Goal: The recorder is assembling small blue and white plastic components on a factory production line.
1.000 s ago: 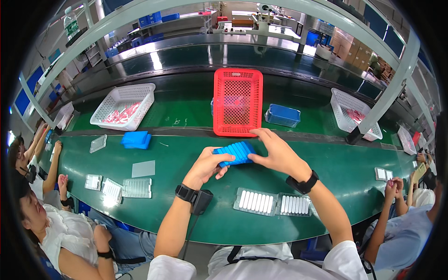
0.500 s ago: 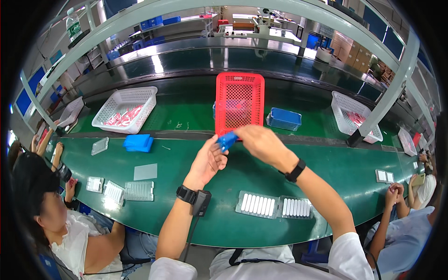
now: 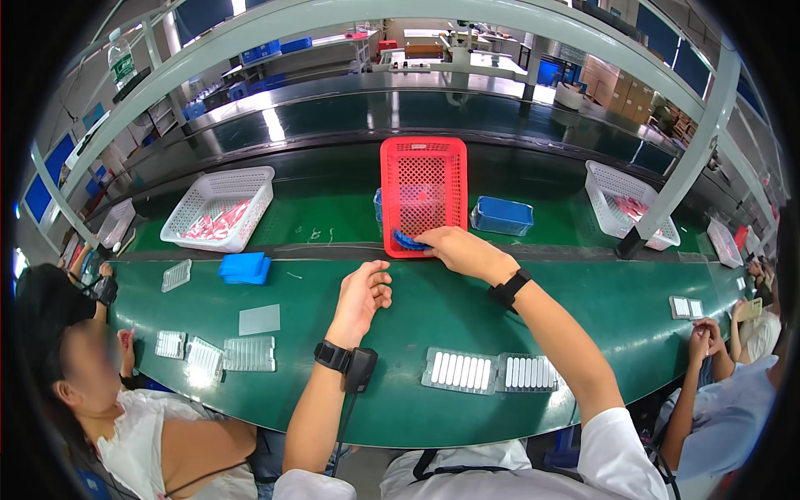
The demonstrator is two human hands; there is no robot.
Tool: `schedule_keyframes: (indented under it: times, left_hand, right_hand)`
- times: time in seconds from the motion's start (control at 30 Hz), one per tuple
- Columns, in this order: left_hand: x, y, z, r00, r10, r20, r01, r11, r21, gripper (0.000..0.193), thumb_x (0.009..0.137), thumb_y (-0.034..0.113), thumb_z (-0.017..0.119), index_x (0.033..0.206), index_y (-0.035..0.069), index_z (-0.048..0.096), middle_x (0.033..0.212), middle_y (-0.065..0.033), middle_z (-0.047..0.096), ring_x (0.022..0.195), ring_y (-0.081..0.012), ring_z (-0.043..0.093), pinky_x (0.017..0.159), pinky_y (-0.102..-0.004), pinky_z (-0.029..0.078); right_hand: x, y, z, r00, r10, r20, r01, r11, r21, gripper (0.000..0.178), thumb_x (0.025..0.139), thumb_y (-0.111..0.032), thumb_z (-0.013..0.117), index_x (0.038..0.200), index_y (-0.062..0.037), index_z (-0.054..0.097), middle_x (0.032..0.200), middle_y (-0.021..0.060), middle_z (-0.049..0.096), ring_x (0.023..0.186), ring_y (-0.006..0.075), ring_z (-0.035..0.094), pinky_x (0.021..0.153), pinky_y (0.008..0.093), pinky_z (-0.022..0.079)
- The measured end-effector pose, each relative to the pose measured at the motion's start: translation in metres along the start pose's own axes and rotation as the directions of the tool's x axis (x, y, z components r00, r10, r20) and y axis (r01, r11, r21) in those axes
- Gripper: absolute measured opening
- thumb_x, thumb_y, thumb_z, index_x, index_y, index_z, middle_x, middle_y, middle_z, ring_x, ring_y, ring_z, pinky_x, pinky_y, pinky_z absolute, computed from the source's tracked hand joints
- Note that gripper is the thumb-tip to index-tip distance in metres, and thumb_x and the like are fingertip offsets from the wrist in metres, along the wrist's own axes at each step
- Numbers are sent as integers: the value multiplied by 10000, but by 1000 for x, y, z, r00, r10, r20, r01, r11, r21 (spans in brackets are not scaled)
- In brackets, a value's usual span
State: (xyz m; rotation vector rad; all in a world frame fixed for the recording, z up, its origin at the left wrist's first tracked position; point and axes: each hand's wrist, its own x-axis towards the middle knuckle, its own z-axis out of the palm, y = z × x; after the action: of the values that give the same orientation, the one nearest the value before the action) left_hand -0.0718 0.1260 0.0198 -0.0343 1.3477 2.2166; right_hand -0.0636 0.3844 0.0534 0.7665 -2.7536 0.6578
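Observation:
My right hand (image 3: 462,250) pinches a crumpled piece of blue plastic film (image 3: 408,241) at the near end of the red mesh basket (image 3: 387,192). How far the film reaches into the basket is partly hidden by my fingers. My left hand (image 3: 364,296) hovers over the green table, palm turned inward and fingers loosely curled apart, with nothing in it. Closer to me, below my right forearm, lie two clear plastic trays (image 3: 461,370) filled with rows of white sticks.
Wrapped blue blocks (image 3: 502,215) flank the basket. White baskets (image 3: 221,208) holding pink-and-white packets stand left and right. Blue pieces (image 3: 244,267), a pale sheet (image 3: 260,319) and clear trays (image 3: 249,353) lie to the left. A metal post (image 3: 687,162) rises at right; co-workers sit on both sides.
My hands have separated: the right carried the blue film to the basket's near end, while the left let go of it and stays over the table.

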Motion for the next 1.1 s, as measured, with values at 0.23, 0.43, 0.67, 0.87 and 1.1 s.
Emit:
schedule_keyframes:
  times: [0.23,0.43,0.67,0.87,1.1]
  left_hand:
    - [3,-5,1,996,-1,93,-9,995,101,256,1025,280,632,1066,29,656,819,-34,665,650,-151,623,566,-302,481]
    - [5,-7,0,994,20,107,-33,992,123,247,1023,259,641,1062,16,661,822,-43,665,656,-159,640,567,-313,507]
    - [7,0,-6,993,115,28,-118,974,191,241,1017,243,647,1037,4,668,822,-53,662,636,-155,644,546,-303,516]
    - [19,-23,7,926,337,-172,-231,864,447,249,988,181,621,887,-42,662,668,-88,631,507,-152,620,378,-308,449]
    - [54,-61,-39,484,730,482,-723,24,690,275,968,163,718,1180,19,618,1078,-68,684,921,-152,638,812,-346,525]
  right_hand:
    - [-4,-2,3,998,10,54,-2,990,-142,485,926,-260,753,1309,10,630,1205,196,704,1149,384,642,1025,458,491]
    - [-2,-1,-9,999,9,-51,-19,980,-198,738,744,-386,894,1314,1,631,1257,183,680,1220,375,609,1074,451,460]
    - [-16,-37,-26,991,-93,-92,79,986,-149,607,797,-330,868,1273,-24,648,1311,159,649,1293,351,568,1114,454,435]
    - [45,-82,-4,971,-156,-181,174,981,85,439,934,-238,727,1289,2,633,1227,204,707,1167,377,669,1002,441,535]
    - [212,-159,95,957,-288,32,280,949,148,412,820,-264,762,1040,56,626,1018,258,703,977,427,691,854,508,560]
